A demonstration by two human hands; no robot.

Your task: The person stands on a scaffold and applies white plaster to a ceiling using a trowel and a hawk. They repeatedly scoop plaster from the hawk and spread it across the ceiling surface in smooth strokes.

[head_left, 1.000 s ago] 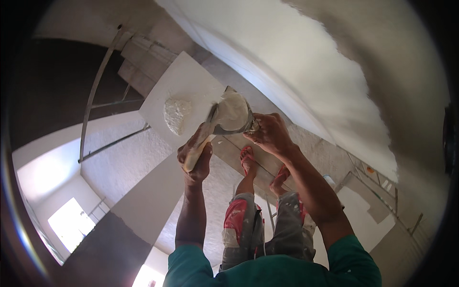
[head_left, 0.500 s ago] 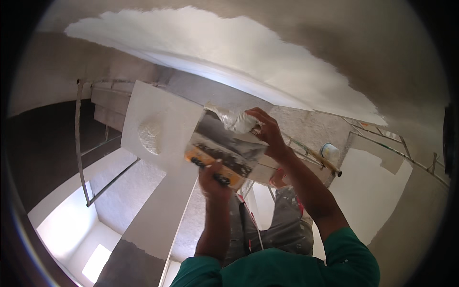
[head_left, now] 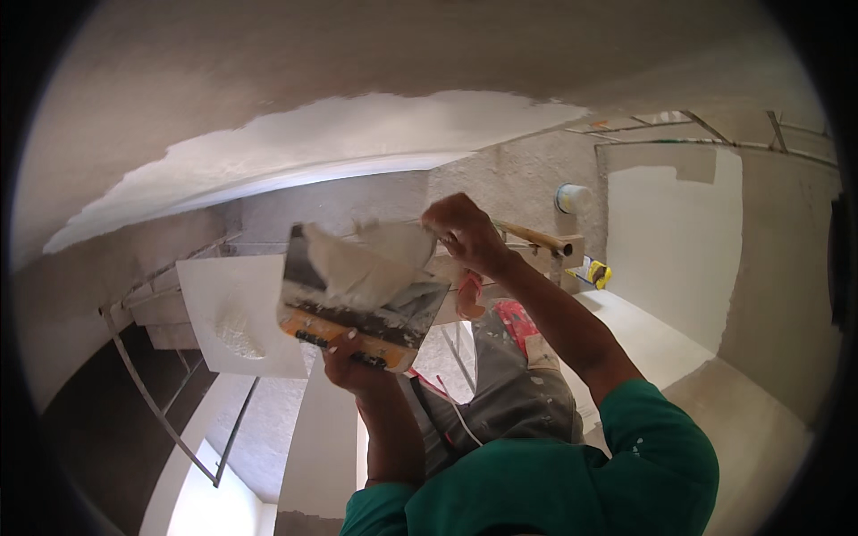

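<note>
- White plaster (head_left: 362, 268) lies heaped on a steel trowel (head_left: 357, 299).
- Left hand (head_left: 353, 364) is clenched around the trowel's orange handle, below the blade.
- Right hand (head_left: 465, 234) grips a second blade at the plaster's upper edge.

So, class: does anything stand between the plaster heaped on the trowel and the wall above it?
Nothing visible does. The left hand holds the trowel, the right hand works the plaster, and only open space separates it from the wall.

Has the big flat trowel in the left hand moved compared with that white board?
Yes. The trowel has shifted right, off the white board, with the left hand.
</note>
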